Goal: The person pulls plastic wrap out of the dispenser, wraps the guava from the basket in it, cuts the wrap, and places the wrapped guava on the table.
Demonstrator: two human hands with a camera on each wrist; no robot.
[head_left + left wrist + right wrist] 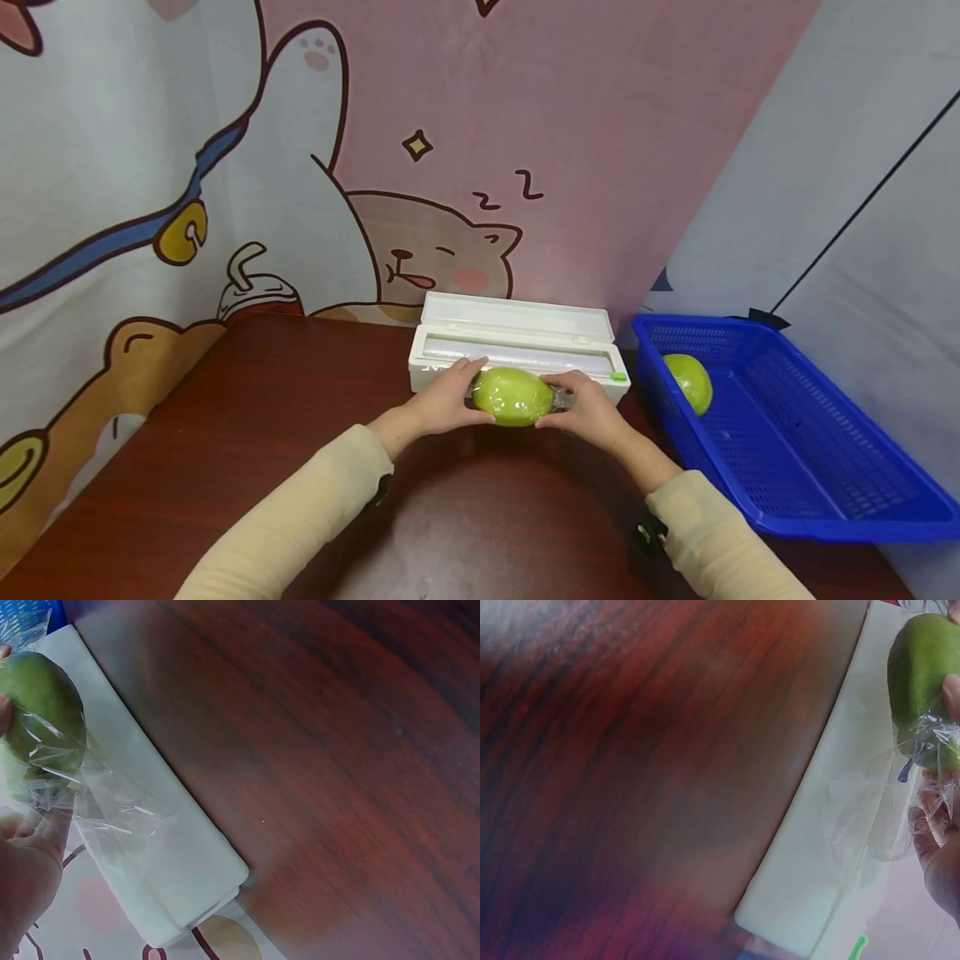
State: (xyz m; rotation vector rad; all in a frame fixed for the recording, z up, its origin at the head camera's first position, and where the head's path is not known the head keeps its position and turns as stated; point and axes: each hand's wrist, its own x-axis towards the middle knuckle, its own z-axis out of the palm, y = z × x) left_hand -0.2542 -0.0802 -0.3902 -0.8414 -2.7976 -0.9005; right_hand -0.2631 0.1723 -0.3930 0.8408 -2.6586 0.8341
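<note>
A green oval fruit [512, 397] with shiny clear cling film [120, 814] about it is held between both hands, just in front of a white cling film dispenser [418, 367]. My left hand [444, 402] grips its left end, thumb below and fingers above. At the right end my right hand [592, 408] holds it the same way. Loose film hangs from the fruit over the dispenser in both wrist views. The dispenser's lid [517, 317] stands up, and a film roll [555, 360] shows inside. Some fingertips are hidden behind the fruit and film.
To the right stands a blue plastic basket [862, 529] with a second green fruit [690, 383] at its left wall. A dark red wooden table [285, 433] lies beneath. Behind the dispenser hangs a cartoon-printed cloth [600, 150].
</note>
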